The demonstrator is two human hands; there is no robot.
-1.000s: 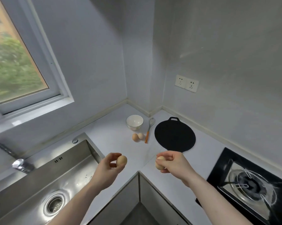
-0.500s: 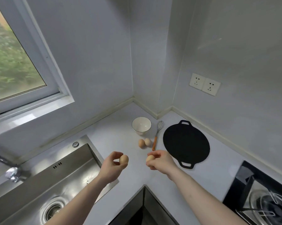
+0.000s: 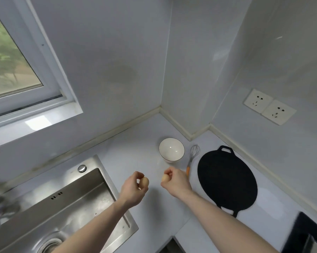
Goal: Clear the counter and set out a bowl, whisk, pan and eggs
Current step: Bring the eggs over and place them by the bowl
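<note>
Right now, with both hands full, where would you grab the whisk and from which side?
Take the whisk by its orange handle, the near end, coming from above. It lies flat between the bowl and the pan, wire head pointing at the wall corner. The right hand hides part of the handle.

A brushed, dully reflective steel is shown by the sink (image 3: 92,196) at near left. A glossy white glaze is seen on the bowl (image 3: 171,149), thin metal wire on the whisk (image 3: 194,151), and a matt black surface on the pan (image 3: 227,181). The counter (image 3: 132,148) is finished smooth with a faint sheen.
</note>
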